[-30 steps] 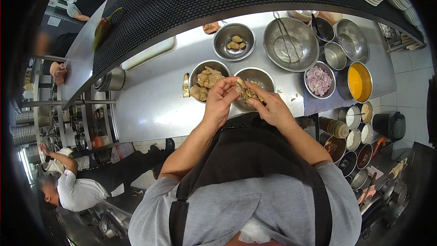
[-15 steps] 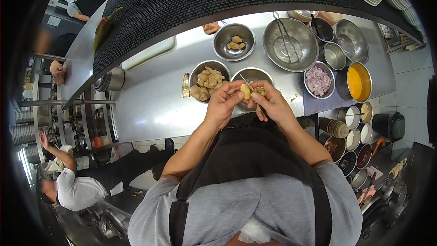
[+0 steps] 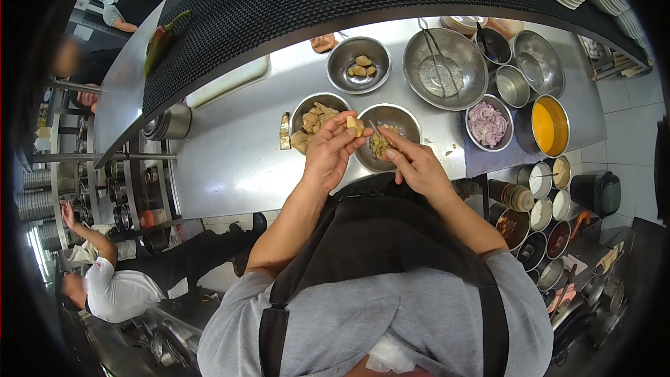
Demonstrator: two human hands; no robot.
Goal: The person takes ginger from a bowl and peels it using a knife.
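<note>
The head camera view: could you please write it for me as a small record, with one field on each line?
Left hand: the left hand holds a pale yellow ginger-like piece
Right hand: the right hand grips a small blade, its handle mostly hidden
Under the hands: a metal bowl with brownish scraps
Left bowl: large, knobbly tan pieces, partly covered by the left hand
Far bowl: a few pale yellow pieces
Right side: sliced purple onion, beside a pot of orange-yellow contents
</note>
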